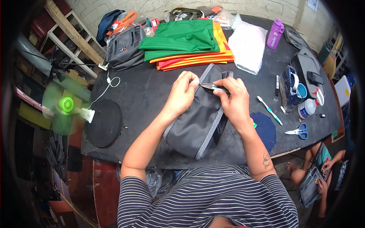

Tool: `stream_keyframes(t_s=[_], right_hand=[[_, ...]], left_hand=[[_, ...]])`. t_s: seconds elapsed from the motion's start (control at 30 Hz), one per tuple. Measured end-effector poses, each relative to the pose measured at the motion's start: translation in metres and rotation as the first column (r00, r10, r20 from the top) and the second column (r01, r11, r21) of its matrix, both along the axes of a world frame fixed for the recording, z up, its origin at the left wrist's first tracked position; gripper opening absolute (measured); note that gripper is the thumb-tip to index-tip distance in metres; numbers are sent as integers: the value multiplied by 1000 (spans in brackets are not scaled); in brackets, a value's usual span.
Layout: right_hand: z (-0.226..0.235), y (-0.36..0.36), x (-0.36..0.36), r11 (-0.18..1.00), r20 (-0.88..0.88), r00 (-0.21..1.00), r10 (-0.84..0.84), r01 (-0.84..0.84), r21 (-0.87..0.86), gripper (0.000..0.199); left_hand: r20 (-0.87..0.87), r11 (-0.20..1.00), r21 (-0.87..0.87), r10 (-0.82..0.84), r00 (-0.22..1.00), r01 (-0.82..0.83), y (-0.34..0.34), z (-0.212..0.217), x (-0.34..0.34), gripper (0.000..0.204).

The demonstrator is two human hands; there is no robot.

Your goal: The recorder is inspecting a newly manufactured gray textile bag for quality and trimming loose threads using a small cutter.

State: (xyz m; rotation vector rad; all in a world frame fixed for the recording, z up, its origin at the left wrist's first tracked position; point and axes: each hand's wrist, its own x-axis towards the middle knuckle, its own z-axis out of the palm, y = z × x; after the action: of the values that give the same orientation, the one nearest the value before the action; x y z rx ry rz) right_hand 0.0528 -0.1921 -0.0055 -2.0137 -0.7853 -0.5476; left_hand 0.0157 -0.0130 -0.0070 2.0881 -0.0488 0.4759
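A dark grey fabric bag (194,121) with lighter grey edge binding lies on the table before me. My left hand (181,93) is closed in a pinch at the bag's left bound edge; a loose thread there would be too fine to make out. My right hand (236,97) grips a pair of thread snips (207,86) over the upper part of the bag. Their metal blades point left, with the tips close to my left fingertips. Most of the handle is hidden in my right fingers.
Folded green and orange fabric (186,38), a white plastic-wrapped pack (249,45) and a purple bottle (275,34) stand at the back. To the right lie a toothbrush (270,110), blue-handled scissors (300,132) and a spray bottle (310,106). A fan (67,105) spins at left; another person (323,174) sits lower right.
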Motion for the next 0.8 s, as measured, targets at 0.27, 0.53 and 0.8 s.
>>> stream_keyframes(t_s=[0.27, 0.53, 0.8], right_hand=[[-4, 0, -2, 998, -1, 999, -49, 49, 36, 16], [-3, -1, -3, 998, -11, 998, -65, 65, 2, 18], [-2, -7, -2, 995, 27, 995, 95, -95, 16, 15]], left_hand=[[288, 976, -87, 218, 932, -202, 10, 7, -3, 48], [60, 934, 357, 8, 998, -29, -5, 32, -29, 17], [46, 965, 253, 57, 997, -66, -4, 17, -24, 5]])
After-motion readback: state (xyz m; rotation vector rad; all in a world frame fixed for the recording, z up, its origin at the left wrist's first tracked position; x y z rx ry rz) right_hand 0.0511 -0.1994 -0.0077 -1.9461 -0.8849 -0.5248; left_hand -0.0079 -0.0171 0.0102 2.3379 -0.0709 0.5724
